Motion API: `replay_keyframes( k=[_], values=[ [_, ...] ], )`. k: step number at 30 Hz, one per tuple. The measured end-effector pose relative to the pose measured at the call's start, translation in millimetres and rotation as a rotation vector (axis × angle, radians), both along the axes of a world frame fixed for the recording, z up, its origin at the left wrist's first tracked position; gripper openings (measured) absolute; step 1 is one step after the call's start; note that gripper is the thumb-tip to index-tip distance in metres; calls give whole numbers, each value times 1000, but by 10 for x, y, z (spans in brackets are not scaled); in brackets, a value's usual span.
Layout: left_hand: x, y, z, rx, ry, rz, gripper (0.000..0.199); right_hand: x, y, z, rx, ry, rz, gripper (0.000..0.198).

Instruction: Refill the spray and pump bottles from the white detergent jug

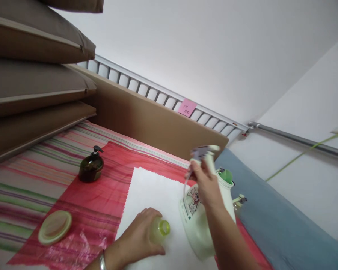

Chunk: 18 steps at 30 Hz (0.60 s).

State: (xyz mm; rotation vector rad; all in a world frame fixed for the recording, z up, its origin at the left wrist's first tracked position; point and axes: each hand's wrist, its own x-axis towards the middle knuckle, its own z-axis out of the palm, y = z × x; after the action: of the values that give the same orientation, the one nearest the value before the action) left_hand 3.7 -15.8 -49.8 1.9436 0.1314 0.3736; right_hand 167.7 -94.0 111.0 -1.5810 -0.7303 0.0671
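Note:
My left hand is closed around a small yellow-green bottle; its open mouth faces up and to the right. My right hand grips a spray trigger head, pale with a dark lever. A thin clear tube hangs down from it. Beside and partly behind my right forearm stands a large pale-green container with a picture label. Something green shows at its opening. Both hands are above a white sheet with a scalloped edge.
A dark pump bottle and a round pale dish rest on the red plastic sheet over striped cloth. Another spray-topped bottle stands beyond the container. Stacked cushions fill the left; a brown board borders the back.

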Motion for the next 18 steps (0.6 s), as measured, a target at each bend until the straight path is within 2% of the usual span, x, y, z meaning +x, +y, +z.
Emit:
replay_keyframes(
  k=[3,7,10,13,16,18],
  values=[
    [-18,-6,-31,35,-31,-34,71,-65,161,-374,-182,105,116,32],
    [-33,-2,-60,76,-52,-25,75,-222,197,-945,-273,275,277,34],
    [-35,-1,-21,80,-24,-15,73,-262,126,-1264,-246,397,334,41],
    [-28,-7,14,60,-30,-26,69,-238,108,-1506,-193,518,315,36],
    [-1,-1,-43,30,-43,-22,70,-225,154,-1654,-124,626,274,39],
    [38,21,-127,16,-30,-20,72,-237,180,-1684,-84,693,262,44]
  ],
)
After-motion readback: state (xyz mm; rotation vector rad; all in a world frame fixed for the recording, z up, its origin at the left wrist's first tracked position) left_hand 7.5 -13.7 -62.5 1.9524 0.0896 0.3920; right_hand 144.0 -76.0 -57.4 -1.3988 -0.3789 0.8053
